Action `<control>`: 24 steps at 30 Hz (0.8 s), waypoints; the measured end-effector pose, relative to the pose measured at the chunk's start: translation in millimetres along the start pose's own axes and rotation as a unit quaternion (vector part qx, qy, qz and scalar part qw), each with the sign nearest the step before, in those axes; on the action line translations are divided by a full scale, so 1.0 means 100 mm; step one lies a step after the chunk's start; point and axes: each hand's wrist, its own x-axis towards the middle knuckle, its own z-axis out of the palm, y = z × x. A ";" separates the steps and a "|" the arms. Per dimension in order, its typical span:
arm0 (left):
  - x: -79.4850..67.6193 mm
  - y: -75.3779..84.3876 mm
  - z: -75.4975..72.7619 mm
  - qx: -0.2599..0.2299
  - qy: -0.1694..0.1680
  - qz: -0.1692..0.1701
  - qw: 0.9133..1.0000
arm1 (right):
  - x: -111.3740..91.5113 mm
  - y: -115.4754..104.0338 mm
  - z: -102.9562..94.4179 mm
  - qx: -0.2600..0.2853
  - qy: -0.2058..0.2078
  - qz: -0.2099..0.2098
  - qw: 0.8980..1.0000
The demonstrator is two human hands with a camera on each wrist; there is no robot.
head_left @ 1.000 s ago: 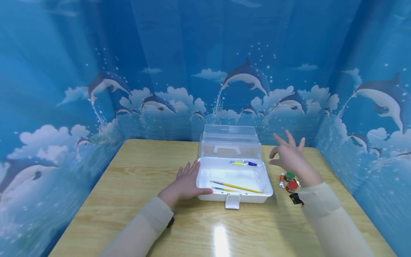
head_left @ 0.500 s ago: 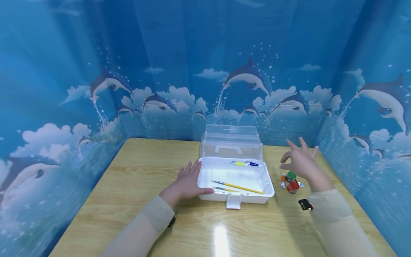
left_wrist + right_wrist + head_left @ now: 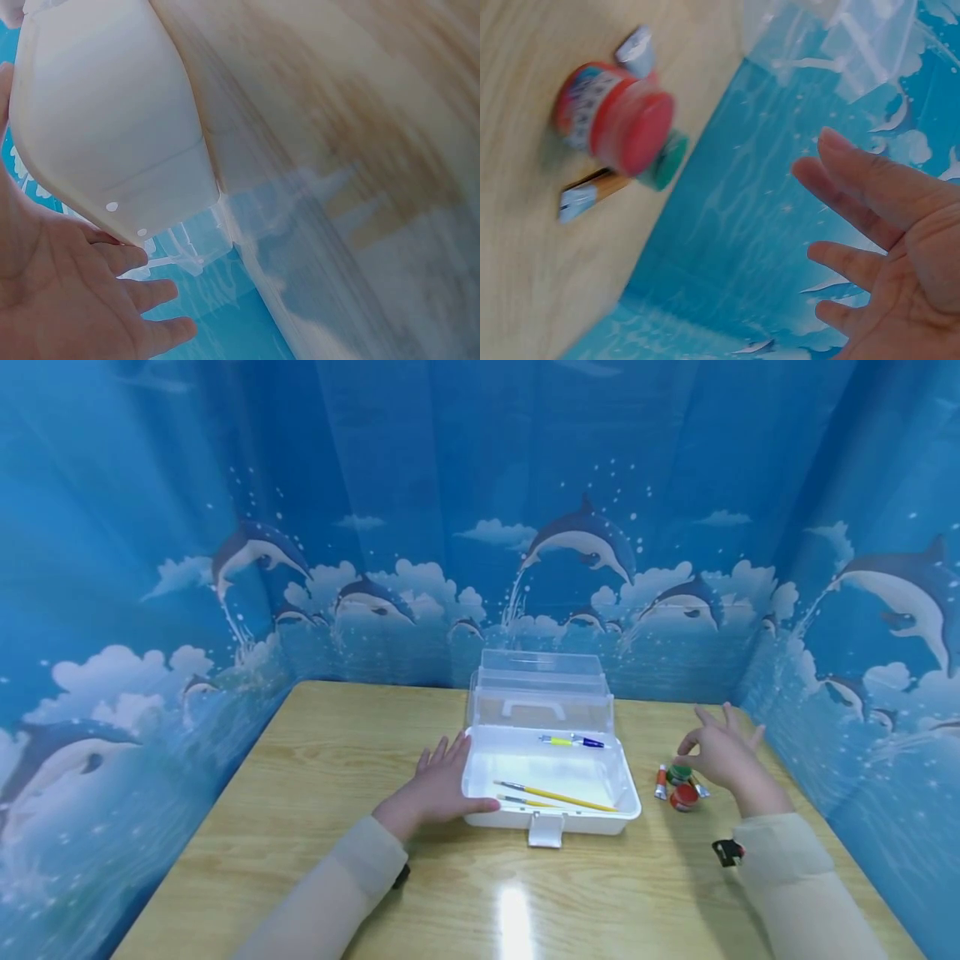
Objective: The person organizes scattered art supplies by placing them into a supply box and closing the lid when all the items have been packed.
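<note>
Over on the left, the left hand rests its straight fingers against the end of the white box. The box has thin yellow brushes lying crosswise near its front. Just right of the box, on the tabletop, an orange tube points away from the person. Next come the green jar and red jar. The right hand is nearest, its thumb and fingers loose and holding nothing. The green jar sits right below those fingertips; the red one is closer to the person.
</note>
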 end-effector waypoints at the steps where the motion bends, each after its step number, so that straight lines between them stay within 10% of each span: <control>1: 0.00 0.00 0.00 0.000 0.000 0.000 1.000 | 0.00 0.03 0.01 0.002 -0.002 0.004 1.000; 24: 0.02 -0.02 0.02 0.000 0.001 0.003 1.000 | 0.01 0.49 0.26 0.056 -0.036 0.056 0.996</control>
